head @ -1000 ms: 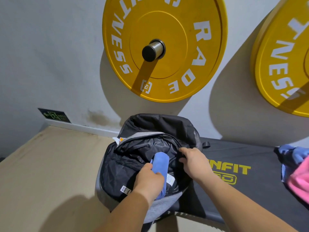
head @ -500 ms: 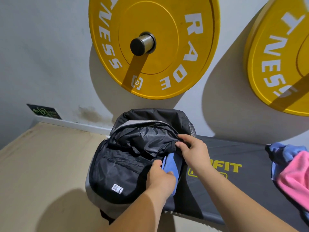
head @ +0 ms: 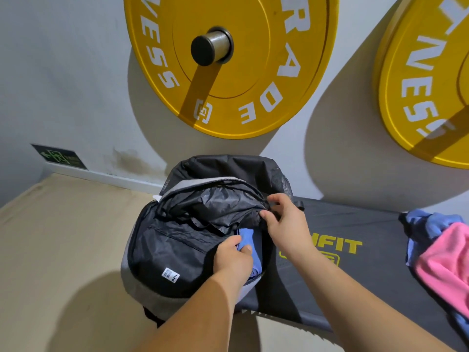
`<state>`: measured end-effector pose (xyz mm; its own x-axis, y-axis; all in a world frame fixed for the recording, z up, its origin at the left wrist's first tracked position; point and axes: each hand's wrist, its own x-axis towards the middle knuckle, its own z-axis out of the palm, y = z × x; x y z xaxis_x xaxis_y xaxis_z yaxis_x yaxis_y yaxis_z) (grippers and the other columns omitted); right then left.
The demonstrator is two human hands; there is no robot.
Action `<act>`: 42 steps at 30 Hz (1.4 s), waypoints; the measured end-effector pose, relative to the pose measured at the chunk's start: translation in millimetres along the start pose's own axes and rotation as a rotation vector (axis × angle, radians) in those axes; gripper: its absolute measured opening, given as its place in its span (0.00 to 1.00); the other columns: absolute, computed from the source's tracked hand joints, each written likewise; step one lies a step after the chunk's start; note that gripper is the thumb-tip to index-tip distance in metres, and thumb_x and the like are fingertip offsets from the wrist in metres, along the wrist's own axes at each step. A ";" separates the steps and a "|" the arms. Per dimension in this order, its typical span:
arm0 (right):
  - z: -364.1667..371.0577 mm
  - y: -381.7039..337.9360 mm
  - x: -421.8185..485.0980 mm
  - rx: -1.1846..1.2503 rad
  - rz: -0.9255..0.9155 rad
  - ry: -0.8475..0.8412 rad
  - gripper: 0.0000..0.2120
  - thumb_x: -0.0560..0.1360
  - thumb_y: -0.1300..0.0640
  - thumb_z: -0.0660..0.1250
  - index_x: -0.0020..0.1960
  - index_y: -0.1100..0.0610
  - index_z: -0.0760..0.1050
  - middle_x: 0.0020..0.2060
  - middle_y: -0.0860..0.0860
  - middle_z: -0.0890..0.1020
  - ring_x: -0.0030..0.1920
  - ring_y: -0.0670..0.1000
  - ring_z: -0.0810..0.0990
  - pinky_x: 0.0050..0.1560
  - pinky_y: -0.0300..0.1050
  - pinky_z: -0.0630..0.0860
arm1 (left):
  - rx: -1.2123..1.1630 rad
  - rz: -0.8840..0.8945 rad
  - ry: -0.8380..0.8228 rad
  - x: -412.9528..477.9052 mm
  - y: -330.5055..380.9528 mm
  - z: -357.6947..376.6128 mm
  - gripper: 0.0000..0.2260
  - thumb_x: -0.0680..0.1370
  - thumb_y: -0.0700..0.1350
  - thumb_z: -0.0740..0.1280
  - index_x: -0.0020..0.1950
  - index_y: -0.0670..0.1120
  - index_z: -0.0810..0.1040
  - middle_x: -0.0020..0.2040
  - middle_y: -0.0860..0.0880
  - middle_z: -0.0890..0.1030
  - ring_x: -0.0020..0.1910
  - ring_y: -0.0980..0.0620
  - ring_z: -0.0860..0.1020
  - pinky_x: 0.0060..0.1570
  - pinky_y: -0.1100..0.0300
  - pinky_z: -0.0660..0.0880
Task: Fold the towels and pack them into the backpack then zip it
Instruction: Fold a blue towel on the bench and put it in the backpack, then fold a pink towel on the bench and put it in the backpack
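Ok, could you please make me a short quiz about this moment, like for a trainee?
1. True or false: the left hand grips the blue towel in the open backpack.
2. What does the right hand pinch? A. the backpack's opening edge; B. the yellow weight plate; C. the wall sign.
3. Fill in: the pink towel lies on the black ____, to the right of the backpack.
Key: 1 true; 2 A; 3 bench.
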<state>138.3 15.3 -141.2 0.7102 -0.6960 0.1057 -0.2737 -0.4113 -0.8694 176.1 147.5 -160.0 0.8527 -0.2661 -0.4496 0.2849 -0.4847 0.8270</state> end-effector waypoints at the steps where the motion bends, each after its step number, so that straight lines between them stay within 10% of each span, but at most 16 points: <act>1: 1.3 6.3 -2.0 -0.029 0.008 -0.045 0.08 0.78 0.59 0.70 0.55 0.51 0.76 0.47 0.43 0.83 0.49 0.45 0.81 0.52 0.38 0.73 | 0.048 -0.002 -0.026 1.1 -1.2 -0.9 0.19 0.82 0.44 0.66 0.73 0.49 0.74 0.73 0.47 0.75 0.67 0.46 0.75 0.69 0.52 0.72; 5: 2.2 17.3 -6.3 -0.161 0.025 -0.185 0.05 0.79 0.58 0.68 0.50 0.48 0.75 0.44 0.45 0.84 0.47 0.51 0.81 0.52 0.44 0.76 | 0.299 0.104 -0.043 -0.3 1.4 -13.9 0.15 0.80 0.48 0.66 0.67 0.49 0.77 0.68 0.45 0.78 0.66 0.43 0.77 0.64 0.52 0.74; 8: -9.7 8.0 -8.5 -0.210 -0.040 -0.214 0.09 0.77 0.55 0.70 0.57 0.49 0.78 0.55 0.46 0.83 0.56 0.50 0.80 0.60 0.43 0.74 | 0.477 0.198 0.006 -2.8 5.2 -29.2 0.10 0.77 0.51 0.67 0.41 0.47 0.71 0.47 0.40 0.79 0.50 0.37 0.79 0.45 0.51 0.77; 12: -40.2 -10.5 -21.3 -0.267 -0.153 -0.143 0.11 0.76 0.57 0.71 0.58 0.52 0.82 0.68 0.49 0.75 0.69 0.48 0.73 0.66 0.37 0.67 | 0.520 0.245 0.040 -26.3 18.7 -37.5 0.10 0.76 0.49 0.67 0.39 0.47 0.71 0.37 0.49 0.76 0.35 0.45 0.72 0.36 0.57 0.72; 19: -114.6 -9.2 -70.6 -0.513 -0.003 -0.259 0.08 0.78 0.49 0.65 0.52 0.50 0.80 0.51 0.48 0.82 0.53 0.53 0.80 0.51 0.48 0.79 | 0.454 0.466 -0.076 -85.3 67.8 9.5 0.11 0.73 0.42 0.69 0.30 0.47 0.79 0.29 0.48 0.77 0.39 0.43 0.79 0.40 0.57 0.78; 25: -203.8 37.7 -104.7 -0.547 0.149 -0.200 0.13 0.72 0.48 0.61 0.53 0.50 0.79 0.48 0.50 0.85 0.50 0.56 0.83 0.49 0.50 0.81 | 0.275 0.481 -0.276 -136.9 84.6 105.3 0.06 0.69 0.44 0.66 0.34 0.45 0.80 0.30 0.51 0.79 0.31 0.48 0.75 0.35 0.47 0.81; 32: -295.6 117.2 -123.4 -0.551 0.367 0.281 0.11 0.76 0.52 0.66 0.55 0.56 0.79 0.51 0.58 0.83 0.50 0.62 0.81 0.50 0.52 0.78 | 0.386 0.600 -0.444 -163.7 44.9 173.4 0.03 0.76 0.41 0.70 0.46 0.49 0.83 0.39 0.53 0.84 0.41 0.53 0.83 0.46 0.59 0.79; 35: -313.8 141.3 -126.2 -0.427 0.501 0.434 0.09 0.76 0.52 0.65 0.46 0.58 0.75 0.36 0.55 0.79 0.41 0.62 0.78 0.42 0.51 0.74 | 0.437 0.649 -0.426 -155.5 40.4 176.6 0.05 0.76 0.42 0.70 0.48 0.51 0.83 0.39 0.54 0.84 0.39 0.57 0.81 0.39 0.68 0.74; 42: -309.4 168.8 -130.8 -0.365 0.657 0.310 0.15 0.74 0.54 0.69 0.34 0.62 0.71 0.27 0.54 0.71 0.32 0.57 0.70 0.33 0.49 0.66 | 0.487 0.642 -0.431 -137.1 38.9 172.9 0.05 0.77 0.43 0.70 0.50 0.51 0.83 0.41 0.55 0.84 0.39 0.58 0.81 0.41 0.66 0.75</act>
<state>-201.5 -145.2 -152.5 0.1340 -0.9714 -0.1958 -0.8041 0.0089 -0.5944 -5.5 21.2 -124.5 0.5183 -0.8467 -0.1205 -0.4872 -0.4082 0.7721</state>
